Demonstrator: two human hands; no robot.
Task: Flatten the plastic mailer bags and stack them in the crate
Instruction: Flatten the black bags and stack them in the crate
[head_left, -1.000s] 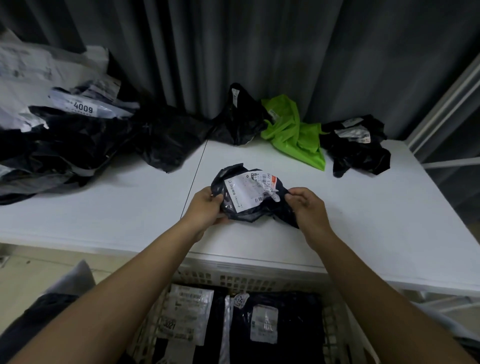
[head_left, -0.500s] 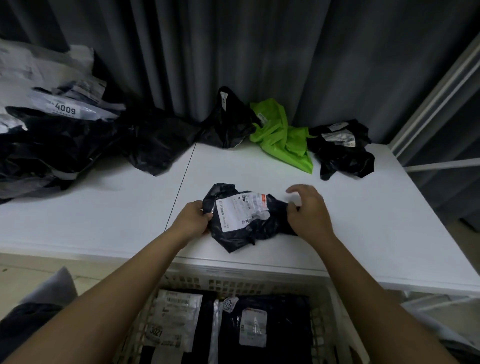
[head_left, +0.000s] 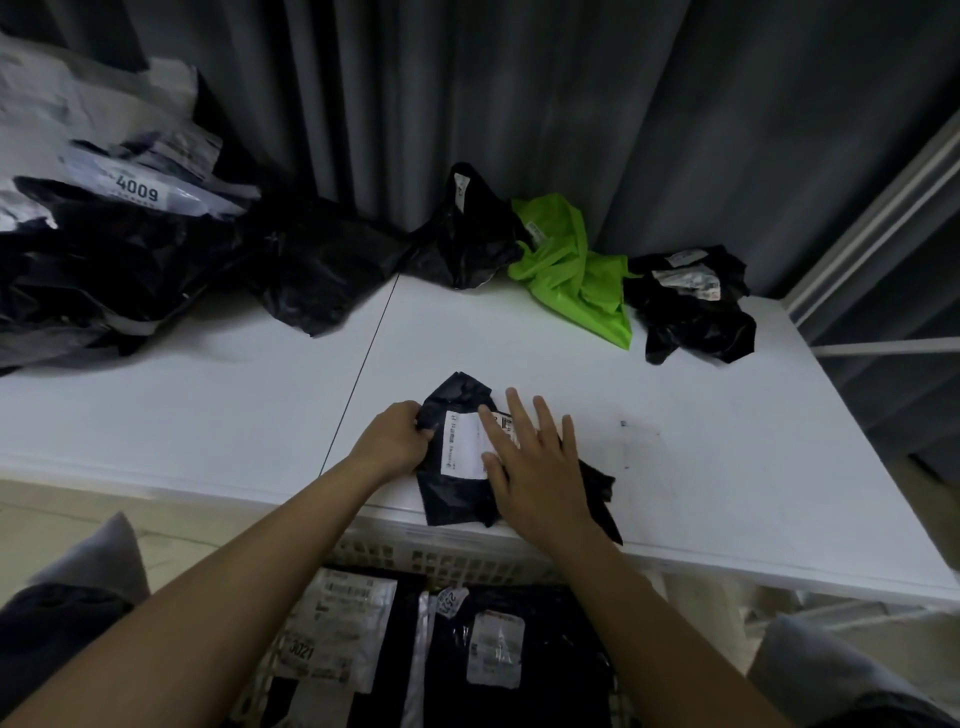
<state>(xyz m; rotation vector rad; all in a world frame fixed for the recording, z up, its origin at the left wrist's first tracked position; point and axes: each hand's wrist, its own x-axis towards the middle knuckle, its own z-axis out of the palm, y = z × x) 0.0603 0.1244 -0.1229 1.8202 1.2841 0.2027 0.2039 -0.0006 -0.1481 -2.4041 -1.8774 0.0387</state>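
Two flattened mailers at least are already lying in the white lattice plastic crate (head_left: 457, 564) under the front edge of the white worktop (head_left: 727, 467), so some of the job is done, but I'd say plenty is left. Right now the crumpled black plastic mailer bag with a white shipping label (head_left: 457, 483) sits at the near edge of the worktop, right above the crate. The left hand (head_left: 395, 441) pinches its left edge with curled fingers, while the right hand (head_left: 535, 462) lies flat on top, fingers straight and spread, pressing it down. It looks mostly flat, though the right corner is wrinkly. Waiting along the back: a bright green plastic bag (head_left: 576, 275), a few scrunched black bags (head_left: 696, 306), and a big messy pile of mailers (head_left: 104, 249) on the left.
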